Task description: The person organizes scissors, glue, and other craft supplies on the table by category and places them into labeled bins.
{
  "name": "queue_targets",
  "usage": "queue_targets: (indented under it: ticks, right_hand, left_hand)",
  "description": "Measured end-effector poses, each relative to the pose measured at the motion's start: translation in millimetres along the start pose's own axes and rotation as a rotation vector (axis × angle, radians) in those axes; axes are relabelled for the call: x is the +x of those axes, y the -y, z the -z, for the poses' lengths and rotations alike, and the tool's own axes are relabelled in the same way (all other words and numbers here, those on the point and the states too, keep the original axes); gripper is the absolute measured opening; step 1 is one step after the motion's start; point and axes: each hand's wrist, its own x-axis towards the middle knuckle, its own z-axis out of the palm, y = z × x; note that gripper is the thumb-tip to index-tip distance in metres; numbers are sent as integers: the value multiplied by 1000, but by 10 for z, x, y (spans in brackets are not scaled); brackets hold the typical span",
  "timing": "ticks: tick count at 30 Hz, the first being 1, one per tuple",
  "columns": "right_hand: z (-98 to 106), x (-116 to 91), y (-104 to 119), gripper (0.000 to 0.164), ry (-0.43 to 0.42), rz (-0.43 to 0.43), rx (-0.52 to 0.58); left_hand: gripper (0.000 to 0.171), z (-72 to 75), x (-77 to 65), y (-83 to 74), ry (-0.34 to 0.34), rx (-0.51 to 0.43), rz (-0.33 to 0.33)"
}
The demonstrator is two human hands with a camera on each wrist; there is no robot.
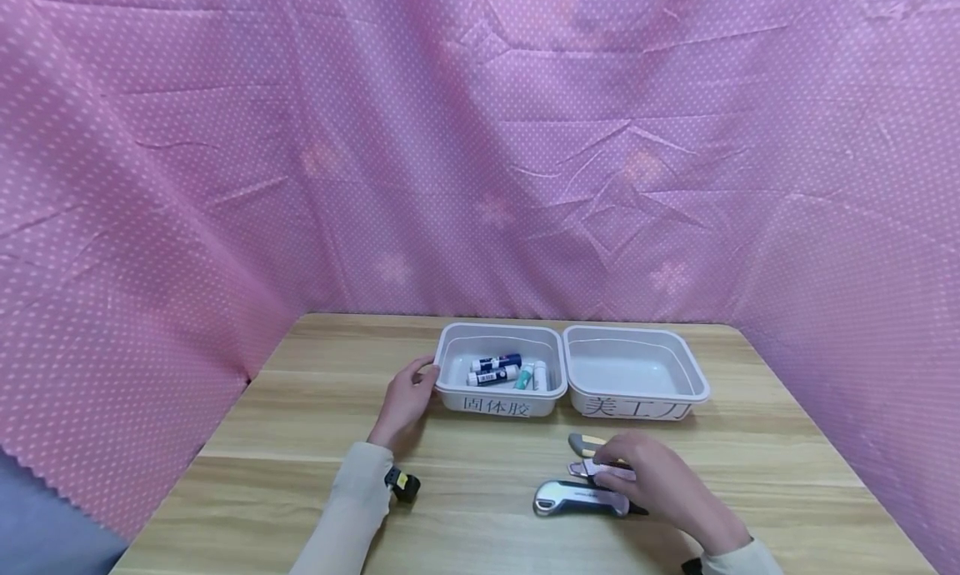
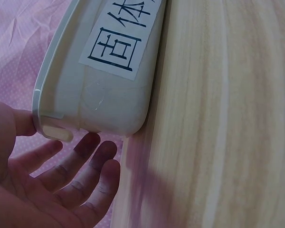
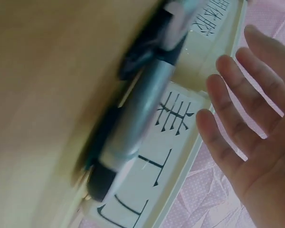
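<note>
My left hand (image 1: 407,402) rests at the left end of a white bin (image 1: 501,331) holding several glue sticks (image 1: 493,376). In the left wrist view its thumb meets the bin's rim (image 2: 43,90), and the relaxed fingers spread beside the corner. My right hand (image 1: 660,481) hovers over utility knives, its fingers extended and apart in the right wrist view. Under its fingertips is a small pale knife (image 1: 581,469), partly hidden. Nearer me lies a silver and black knife (image 1: 581,499); farther off, a grey and yellow knife (image 1: 585,444) is partly covered by the hand.
A second white bin (image 1: 633,332), with nothing inside, stands right beside the first one. Both bear paper labels (image 1: 636,407) with black characters on the front. They sit toward the back of a wooden table (image 1: 480,492), before a pink dotted curtain (image 1: 480,183).
</note>
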Motion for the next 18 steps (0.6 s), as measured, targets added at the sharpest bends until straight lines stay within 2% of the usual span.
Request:
queue_targets:
  ticks: [5,11,18]
  right_hand:
    - [-1,-96,-7,16,40,28,-31]
    - [22,-172,12,18,150,-19,-31]
    - [11,-247,10,22,177,-30,8]
  left_hand:
    - [41,-10,4,2,-4,-9,-7]
    - [41,-3,2,5,1,7,4]
    - [42,1,-1,-7,7,-4,9]
